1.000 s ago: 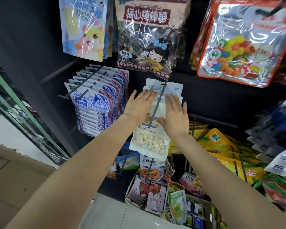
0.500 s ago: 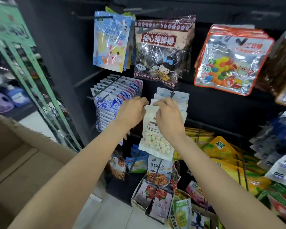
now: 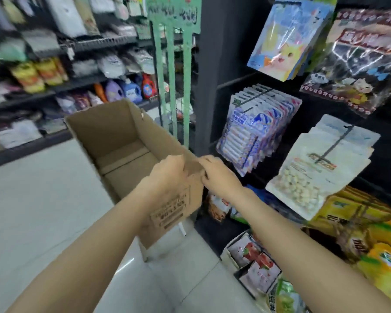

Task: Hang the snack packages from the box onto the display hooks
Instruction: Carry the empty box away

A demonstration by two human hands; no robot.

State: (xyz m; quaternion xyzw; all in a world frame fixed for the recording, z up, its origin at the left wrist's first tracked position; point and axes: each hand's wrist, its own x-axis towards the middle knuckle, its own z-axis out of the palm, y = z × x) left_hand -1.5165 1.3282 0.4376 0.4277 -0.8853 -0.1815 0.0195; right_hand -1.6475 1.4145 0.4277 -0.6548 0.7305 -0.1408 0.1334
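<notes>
Both hands were at the near rim of the open cardboard box [image 3: 122, 141], which stood on the pale tiled floor [image 3: 32, 211] beside the black display rack [image 3: 215, 64]. The left hand [image 3: 167, 177] had its fingers curled over the rim, gripping the cardboard. The right hand [image 3: 219, 177] sat just beside it at the box's corner, fingers bent toward the edge; whether that grip held the cardboard, I could not tell. Inside the box, only bare brown bottom flaps showed. To the right, white snack packages [image 3: 318, 168] with pale round sweets hung on a display hook [image 3: 335, 145], the frontmost tilted outward. Blue-and-white packets [image 3: 253, 129] hung on the neighbouring hook.
</notes>
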